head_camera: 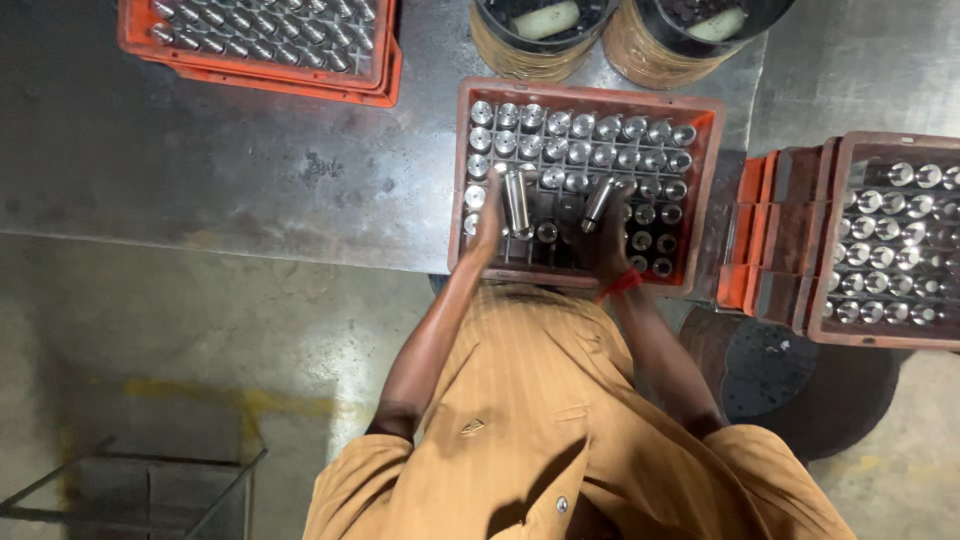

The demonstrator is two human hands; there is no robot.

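Your left hand [490, 215] grips one steel cylinder [516, 200]; your right hand [605, 235] grips another [598, 203], both over the orange crate [708, 180]. Beyond your hands the rows stand full; the slots under them are mostly empty.

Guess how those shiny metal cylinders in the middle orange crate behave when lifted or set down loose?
Probably rigid and heavy for size: the metal cylinder in the left hand looks solid, polished steel. Likely slippery, given the shine. Round body, so apt to roll outside the orange crate grid.
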